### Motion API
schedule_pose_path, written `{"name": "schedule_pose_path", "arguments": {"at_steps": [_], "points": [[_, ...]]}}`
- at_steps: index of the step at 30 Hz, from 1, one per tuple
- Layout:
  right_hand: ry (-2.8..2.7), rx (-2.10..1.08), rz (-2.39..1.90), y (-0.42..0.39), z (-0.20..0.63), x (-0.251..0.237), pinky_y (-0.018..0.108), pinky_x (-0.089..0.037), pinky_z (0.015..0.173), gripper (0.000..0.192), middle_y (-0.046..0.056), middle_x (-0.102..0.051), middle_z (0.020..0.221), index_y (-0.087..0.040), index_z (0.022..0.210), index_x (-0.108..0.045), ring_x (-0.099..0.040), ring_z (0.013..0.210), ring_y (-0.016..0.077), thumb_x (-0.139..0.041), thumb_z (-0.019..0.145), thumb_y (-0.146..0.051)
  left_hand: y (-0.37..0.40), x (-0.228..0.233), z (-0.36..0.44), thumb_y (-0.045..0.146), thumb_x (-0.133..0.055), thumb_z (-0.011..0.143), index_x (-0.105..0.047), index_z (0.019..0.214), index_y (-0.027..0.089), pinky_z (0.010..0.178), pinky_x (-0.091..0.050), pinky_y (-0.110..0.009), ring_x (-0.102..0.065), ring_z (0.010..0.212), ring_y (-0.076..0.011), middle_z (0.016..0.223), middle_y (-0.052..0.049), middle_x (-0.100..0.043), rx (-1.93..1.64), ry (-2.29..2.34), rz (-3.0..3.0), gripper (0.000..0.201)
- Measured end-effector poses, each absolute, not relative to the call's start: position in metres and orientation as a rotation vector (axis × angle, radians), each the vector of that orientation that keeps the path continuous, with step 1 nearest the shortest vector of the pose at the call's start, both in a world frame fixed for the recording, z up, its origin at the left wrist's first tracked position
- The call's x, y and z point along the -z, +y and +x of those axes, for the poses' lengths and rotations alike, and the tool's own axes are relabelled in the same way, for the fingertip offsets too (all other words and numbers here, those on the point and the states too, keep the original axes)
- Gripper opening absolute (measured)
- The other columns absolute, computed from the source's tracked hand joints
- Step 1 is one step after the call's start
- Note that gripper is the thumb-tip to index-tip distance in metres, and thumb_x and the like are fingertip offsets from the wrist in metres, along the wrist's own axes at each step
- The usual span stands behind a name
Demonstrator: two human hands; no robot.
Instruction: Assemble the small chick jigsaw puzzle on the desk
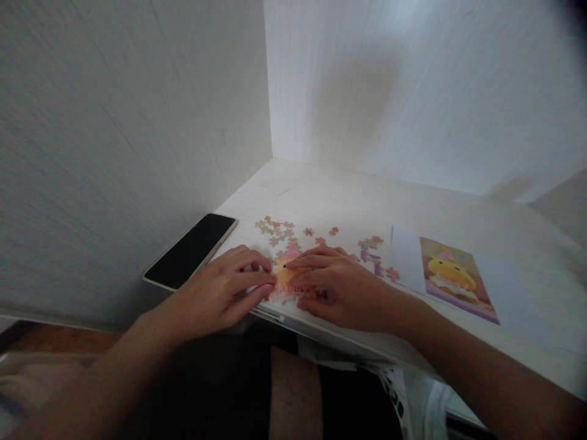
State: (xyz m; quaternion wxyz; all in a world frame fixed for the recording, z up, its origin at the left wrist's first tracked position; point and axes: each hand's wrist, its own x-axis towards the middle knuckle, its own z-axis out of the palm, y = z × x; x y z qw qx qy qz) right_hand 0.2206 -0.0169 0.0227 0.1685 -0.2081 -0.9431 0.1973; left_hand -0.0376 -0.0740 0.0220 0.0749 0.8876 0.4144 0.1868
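Both hands press on a small joined patch of jigsaw puzzle [288,278], yellow and pink, which lies at the near edge of the table [321,195], close to its left end. The step in hand looks like seating pieces into that patch. To do it well, the pressure should come straight down through flat fingertips, with one hand pinning the joined part so it does not slide toward the near edge while the other settles the loose tab. A sideways push would likely spread the seams or nudge the patch off the table, since it sits so close to the rim.

The left hand [220,293] comes in from the near left, palm down, fingers stretched forward and their tips resting on the left side of the patch. Its grip is not closed around anything; it lies flat and open on the pieces. The right hand [339,287] comes in from the near right, also palm down, with the forefinger laid along the far side of the patch and the other fingers curled over its right part. Whether a single piece is pinched under those fingers I cannot tell.

Loose pieces [277,229] lie scattered farther back toward the middle of the table. A dark phone [190,250] lies at the left edge, and a reference picture [454,278] of a yellow figure lies to the right.
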Motion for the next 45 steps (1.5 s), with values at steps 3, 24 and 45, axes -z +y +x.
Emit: {"name": "schedule_pose_path", "arguments": {"at_steps": [3, 24, 45], "points": [[-2.680, -0.553, -0.590, -0.016, 0.221, -0.021, 0.047, -0.034, 0.109, 0.025, 0.002, -0.068, 0.127, -0.027, 0.109, -0.073, -0.057, 0.119, 0.0229, -0.067, 0.085, -0.030, -0.074, -0.022, -0.038, 0.018, -0.052, 0.094, -0.064, 0.116, 0.020, 0.094, -0.050, -0.033, -0.059, 0.108, -0.0188, 0.115, -0.007, -0.064, -0.674, 1.262, 2.630, 0.025], [-1.845, -0.045, -1.080, 0.058, 0.271, -0.015, 0.038, -0.053, 0.076, 0.015, 0.008, -0.072, 0.091, -0.019, 0.094, -0.071, -0.066, 0.079, 0.0204, -0.061, 0.085, -0.025, -0.039, -0.025, -0.048, 0.017, -0.048, 0.091, -0.068, 0.108, 0.017, 0.093, -0.048, -0.041, -0.062, 0.101, -0.0250, 0.109, -0.009, -0.070, -0.719, 1.945, 2.564, 0.027], [-1.834, -0.271, -1.159, 0.061, 0.268, -0.006, 0.038, -0.054, 0.078, 0.025, 0.007, -0.073, 0.086, -0.015, 0.103, -0.071, -0.066, 0.076, 0.0183, -0.061, 0.082, -0.026, 0.054, -0.031, -0.024, 0.014, -0.062, 0.074, -0.073, 0.081, 0.017, 0.067, -0.044, -0.027, -0.061, 0.072, -0.0163, 0.082, -0.005, -0.071, -0.357, 1.756, 2.397, 0.014]]}}
